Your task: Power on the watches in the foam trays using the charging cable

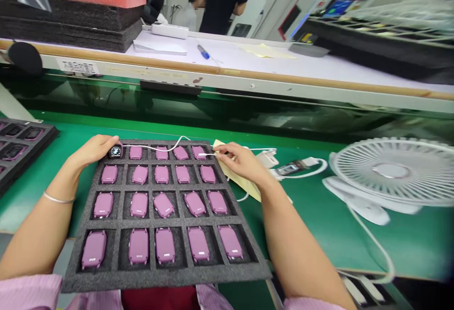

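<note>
A black foam tray (pixel 161 274) lies in front of me on the green mat, with several pink watch bodies (pixel 163 205) face down in its pockets. My left hand (pixel 92 150) rests at the tray's far left corner, fingers closed on a watch body (pixel 115 151) that shows its lit screen. A white cable (pixel 156 148) runs from that watch across the tray's far row. My right hand (pixel 238 160) pinches the cable's plug end at the far right corner of the tray, above a yellowish paper (pixel 244 186).
A white desk fan (pixel 390 172) lies tilted at the right, its cord trailing toward me. Another black tray (pixel 21 142) with dark watches sits at the left. A white charger block (pixel 296 168) lies right of my hand. Behind, a raised white shelf (pixel 248 64) holds foam stacks; people stand beyond.
</note>
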Demonstrator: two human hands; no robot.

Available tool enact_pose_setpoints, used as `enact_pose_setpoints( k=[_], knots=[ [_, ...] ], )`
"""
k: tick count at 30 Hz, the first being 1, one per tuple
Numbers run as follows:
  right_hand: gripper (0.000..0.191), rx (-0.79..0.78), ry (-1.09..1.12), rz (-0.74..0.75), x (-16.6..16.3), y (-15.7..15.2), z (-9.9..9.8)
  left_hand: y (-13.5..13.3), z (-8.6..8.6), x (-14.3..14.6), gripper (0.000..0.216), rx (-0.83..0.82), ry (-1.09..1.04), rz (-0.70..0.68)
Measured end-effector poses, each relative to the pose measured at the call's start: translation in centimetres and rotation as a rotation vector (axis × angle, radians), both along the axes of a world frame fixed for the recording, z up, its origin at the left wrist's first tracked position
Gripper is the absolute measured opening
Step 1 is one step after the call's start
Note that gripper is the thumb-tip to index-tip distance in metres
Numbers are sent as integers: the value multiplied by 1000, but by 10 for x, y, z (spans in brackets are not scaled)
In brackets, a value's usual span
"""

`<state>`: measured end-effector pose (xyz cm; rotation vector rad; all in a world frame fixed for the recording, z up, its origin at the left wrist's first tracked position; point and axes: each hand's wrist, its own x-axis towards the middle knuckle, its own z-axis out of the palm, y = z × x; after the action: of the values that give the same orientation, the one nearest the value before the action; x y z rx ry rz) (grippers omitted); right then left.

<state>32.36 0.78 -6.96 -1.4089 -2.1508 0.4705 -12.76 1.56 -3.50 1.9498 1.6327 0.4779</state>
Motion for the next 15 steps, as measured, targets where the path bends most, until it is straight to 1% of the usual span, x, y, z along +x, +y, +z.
enact_pose_setpoints(
  k=[3, 6, 10, 15],
  knots=[
    [29, 133, -134, 61, -13, -1, -3, -2, 1, 2, 73, 17, 75, -35],
    [31, 224, -177, 86, -23, -2, -3, -4, 3, 4, 65, 17, 109, -50],
    [32, 297, -127, 9, -22, 1, -7, -7, 5, 6, 59, 24, 135, -57],
    [34, 330, -183, -84, -18, 15, -29, -6, 5, 9, 56, 35, 194, -50]
  ],
)
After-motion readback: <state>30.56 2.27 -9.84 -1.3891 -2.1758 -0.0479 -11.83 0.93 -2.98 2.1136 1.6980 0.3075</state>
